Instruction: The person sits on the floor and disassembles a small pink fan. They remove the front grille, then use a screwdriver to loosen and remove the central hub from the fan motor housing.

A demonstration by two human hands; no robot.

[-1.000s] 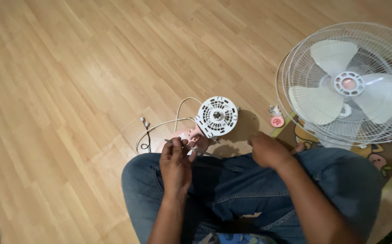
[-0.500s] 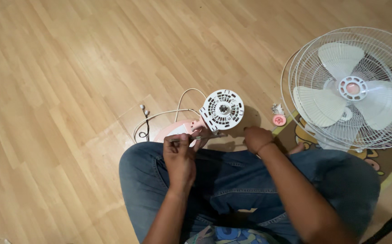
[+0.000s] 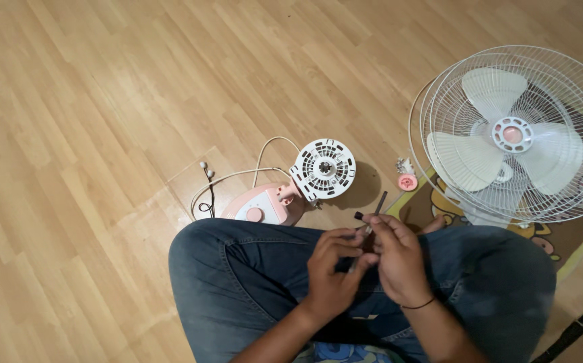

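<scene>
Nearest the camera, crossed legs in blue jeans [image 3: 251,282] are seen, with both hands brought together above the lap. The left hand [image 3: 330,269] is curled, its thumb and fingertips pinched at the lower part of a thin dark tool, apparently a small screwdriver [image 3: 372,218]. The right hand [image 3: 399,259] is closed around the same tool from the other side, fingers bent over it, a dark band worn at the wrist. The tool's slim shaft is seen projecting upward and slightly rightward from between the fingers; its lower end is hidden by the hands. Just beyond the knees, on the wooden floor [image 3: 103,101], a pink and white fan base [image 3: 264,207] is laid, with a round white slotted motor cover [image 3: 324,169] attached at its right. A white power cord [image 3: 238,176] is looped to the left of the base, its plug [image 3: 205,168] resting on the boards. To the right, a small pink round cap [image 3: 407,182] lies near a white fan cage [image 3: 513,134] enclosing three pale blades, set partly on a printed mat [image 3: 439,208].
</scene>
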